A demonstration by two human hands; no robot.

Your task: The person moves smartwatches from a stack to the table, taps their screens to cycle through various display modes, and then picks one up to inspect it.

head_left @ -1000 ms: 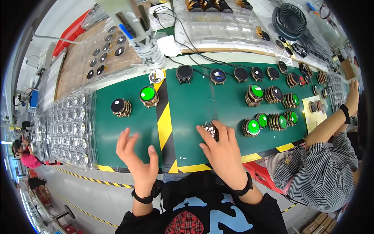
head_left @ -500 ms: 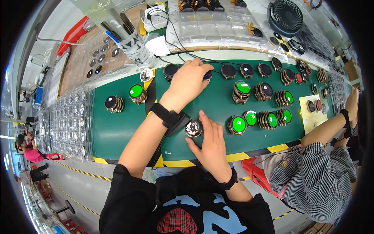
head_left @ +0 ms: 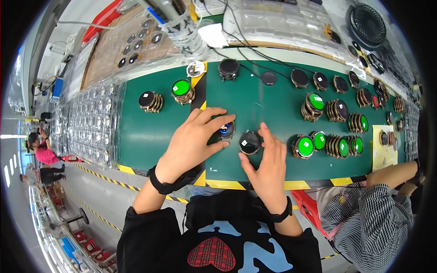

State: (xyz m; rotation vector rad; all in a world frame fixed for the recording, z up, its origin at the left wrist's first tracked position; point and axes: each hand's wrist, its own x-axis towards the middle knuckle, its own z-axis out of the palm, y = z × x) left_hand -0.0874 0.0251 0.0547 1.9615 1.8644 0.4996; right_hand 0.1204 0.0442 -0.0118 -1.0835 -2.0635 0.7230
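Observation:
My left hand (head_left: 191,141) has its thumb and fingers closed around a round watch (head_left: 226,130) with a glowing blue ring on its dark face. Just right of it, a second watch (head_left: 250,143) with a black face and a small white label rests near the mat's front. My right hand (head_left: 268,168) holds this one by its edge, thumb at lower left and index finger at upper right. Beyond both hands lies a bare black disc (head_left: 269,78) with a cable, between a dark watch (head_left: 228,68) on its left and another (head_left: 299,78) on its right.
Stacks of watch cases (head_left: 313,105), several with green faces, stand on the green mat (head_left: 145,132) to the right. Two short stacks (head_left: 182,91) stand at left. Clear trays (head_left: 93,125) line the left edge. A co-worker's arm (head_left: 393,174) reaches in at right.
My left hand has brought the blue-ringed watch from the disc back toward me. The watch by my right hand showed a lit dial and now looks dark. The view has shifted.

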